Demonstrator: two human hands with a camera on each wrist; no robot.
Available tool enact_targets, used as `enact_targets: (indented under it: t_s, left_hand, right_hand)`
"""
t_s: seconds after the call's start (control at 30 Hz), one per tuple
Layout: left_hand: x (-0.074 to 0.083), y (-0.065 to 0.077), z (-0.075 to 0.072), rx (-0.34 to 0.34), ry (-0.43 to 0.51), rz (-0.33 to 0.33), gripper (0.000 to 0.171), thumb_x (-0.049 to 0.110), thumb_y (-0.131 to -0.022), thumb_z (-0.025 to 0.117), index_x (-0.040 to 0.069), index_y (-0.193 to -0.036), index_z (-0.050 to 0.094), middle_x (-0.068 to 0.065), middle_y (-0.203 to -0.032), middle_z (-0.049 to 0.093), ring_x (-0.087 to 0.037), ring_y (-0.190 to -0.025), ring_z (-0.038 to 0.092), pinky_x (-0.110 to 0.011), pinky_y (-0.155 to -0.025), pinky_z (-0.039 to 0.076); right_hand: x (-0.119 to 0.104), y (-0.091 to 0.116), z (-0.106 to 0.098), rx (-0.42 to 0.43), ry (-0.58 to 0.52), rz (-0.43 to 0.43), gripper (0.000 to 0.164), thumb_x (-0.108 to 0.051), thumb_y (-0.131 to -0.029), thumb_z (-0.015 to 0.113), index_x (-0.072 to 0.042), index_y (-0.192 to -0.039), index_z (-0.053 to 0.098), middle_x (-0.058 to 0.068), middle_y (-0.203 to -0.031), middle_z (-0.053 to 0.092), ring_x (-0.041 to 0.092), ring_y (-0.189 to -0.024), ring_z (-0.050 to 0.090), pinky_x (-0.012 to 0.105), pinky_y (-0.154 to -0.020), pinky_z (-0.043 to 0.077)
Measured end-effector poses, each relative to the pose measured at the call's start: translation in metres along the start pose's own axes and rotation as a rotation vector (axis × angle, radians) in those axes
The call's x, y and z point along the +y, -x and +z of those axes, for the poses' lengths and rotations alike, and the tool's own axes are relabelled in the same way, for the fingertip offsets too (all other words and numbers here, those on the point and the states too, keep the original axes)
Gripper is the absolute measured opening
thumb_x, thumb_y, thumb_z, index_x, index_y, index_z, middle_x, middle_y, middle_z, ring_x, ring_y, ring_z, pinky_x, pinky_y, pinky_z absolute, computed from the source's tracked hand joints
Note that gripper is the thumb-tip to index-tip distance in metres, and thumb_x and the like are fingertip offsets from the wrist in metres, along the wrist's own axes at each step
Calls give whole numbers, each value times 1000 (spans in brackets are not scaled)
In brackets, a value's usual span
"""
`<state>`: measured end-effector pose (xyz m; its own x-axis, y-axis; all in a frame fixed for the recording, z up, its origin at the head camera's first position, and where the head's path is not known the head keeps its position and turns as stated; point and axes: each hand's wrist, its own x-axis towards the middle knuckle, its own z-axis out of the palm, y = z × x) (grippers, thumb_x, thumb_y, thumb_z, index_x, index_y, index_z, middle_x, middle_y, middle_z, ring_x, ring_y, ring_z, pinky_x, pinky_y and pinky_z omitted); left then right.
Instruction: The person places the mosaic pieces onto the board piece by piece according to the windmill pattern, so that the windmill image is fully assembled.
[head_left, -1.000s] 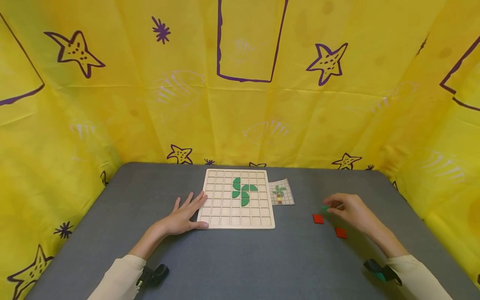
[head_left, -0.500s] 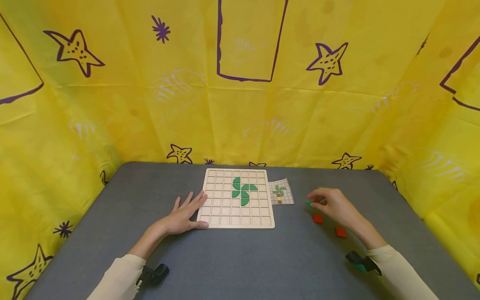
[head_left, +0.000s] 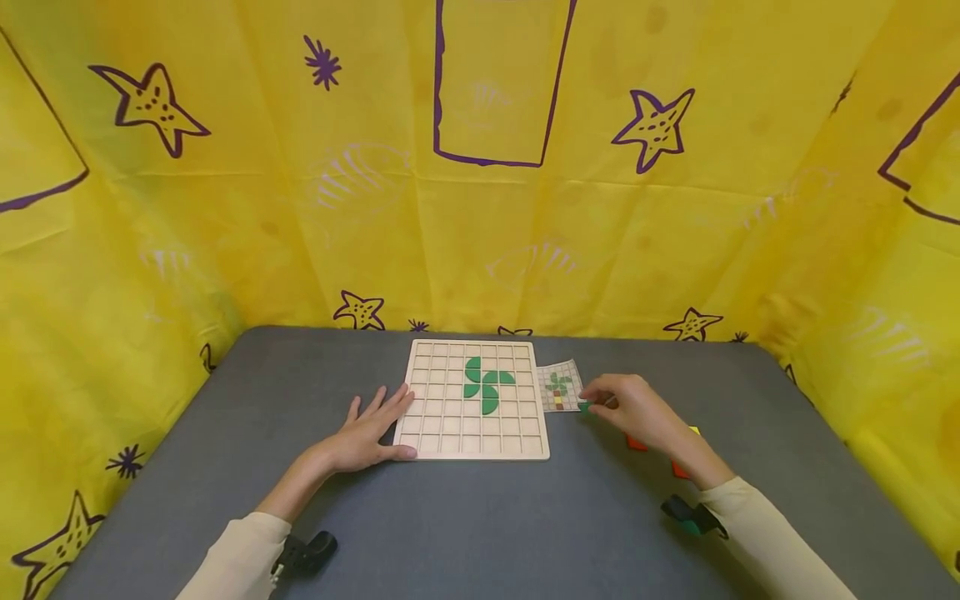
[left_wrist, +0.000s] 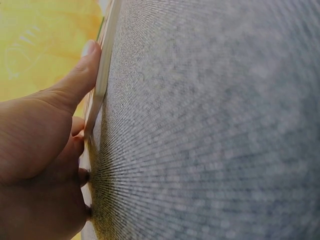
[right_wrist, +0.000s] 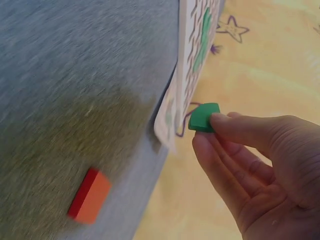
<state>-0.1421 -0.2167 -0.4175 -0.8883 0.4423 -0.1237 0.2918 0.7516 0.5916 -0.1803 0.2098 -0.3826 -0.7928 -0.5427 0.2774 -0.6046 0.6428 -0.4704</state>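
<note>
A light wooden grid board (head_left: pixel 442 429) lies on the grey table. Green quarter-circle tiles (head_left: pixel 490 400) sit in a pinwheel shape in its cells. My left hand (head_left: pixel 367 433) rests with spread fingers on the board's left edge; in the left wrist view the thumb (left_wrist: pixel 82 67) lies along that edge. Between thumb and fingertips, my right hand (head_left: pixel 626 408) pinches another green quarter-circle tile (right_wrist: pixel 202 118). That tile is just right of a paper pattern card (head_left: pixel 558 383), which shows a green pinwheel over a short stem of small coloured squares.
Under the right forearm lie a red square tile (head_left: pixel 637 443), a second red tile (head_left: pixel 680 471) and a partly hidden yellow tile (head_left: pixel 694 430). The card touches the board's right edge. A yellow printed cloth (head_left: pixel 480 250) hangs behind the table.
My right hand has carried the green tile leftward from beside the red tiles to the card's right edge. A yellow tile now shows beside the forearm. The left hand stays on the board.
</note>
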Motion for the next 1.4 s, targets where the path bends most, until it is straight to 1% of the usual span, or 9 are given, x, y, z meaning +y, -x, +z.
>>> enact_targets:
  t_s: [0.1,0.23,0.43,0.63,0.97,1.13,1.27,1.4]
  left_hand:
    - [-1,1,-1,-6,-13,-12,94,47,-88,69,5,-156,19,-17,-163,8,-48,-146,-4,-67,-107,-14]
    - [-1,1,-2,-2,-12,-2,93,46,-89,69,4,-156,20,-18,-163,9,-48,-146,-4,-68,-107,-13]
    - [0,4,-3,-4,-4,-5,94,45,-88,69,4,-156,19,-18,-163,8,-48,-146,-4,-68,-107,-14]
    - [-2,2,-3,0,-9,-12,94,46,-88,69,5,-156,19,-17,-163,8,-48,-146,-4,-67,-107,-13]
    - [0,1,1,2,-12,13,94,44,-88,70,3,-156,19,-19,-163,9,-50,-145,-3,-69,-107,-12]
    - [1,0,0,-2,-17,10,93,44,-88,69,4,-156,19,-18,-163,9,-49,-146,-3,-68,-107,-12]
    - [0,-1,-1,-5,-16,2,94,46,-88,69,4,-156,19,-17,-163,9,-49,-146,-3,-68,-107,-12]
    - [-1,-2,-1,-6,-17,-5,94,46,-88,69,5,-156,19,-17,-163,9,-48,-146,-4,-68,-107,-13]
  right_hand:
    - [-5,-8,4,-16,-5,-3,18,6,-80,76,-4,-95,74,2,-87,70,14,-76,66,31,-68,56]
    - [-13,-16,10,-38,-20,9,17,3,-81,76,-4,-97,74,2,-88,71,13,-77,65,31,-70,56]
    - [-22,-32,18,-38,-38,0,14,0,-83,76,-7,-95,75,1,-89,71,13,-78,65,32,-71,56]
    - [-30,-47,26,-47,-74,-18,14,1,-83,75,-5,-96,74,3,-91,72,15,-79,66,32,-71,56]
    - [-37,-67,45,-67,-128,-6,12,-2,-86,74,-6,-98,74,2,-93,72,15,-82,67,30,-74,55]
    - [-43,-76,52,-65,-148,-20,11,-1,-85,74,-3,-95,74,7,-93,73,18,-82,68,31,-75,56]
    - [-46,-84,58,-66,-163,-35,11,1,-84,73,0,-95,74,11,-93,73,18,-81,69,30,-73,55]
    - [-48,-93,65,-67,-166,-28,13,0,-84,74,-1,-96,74,8,-91,73,16,-80,68,28,-72,55]
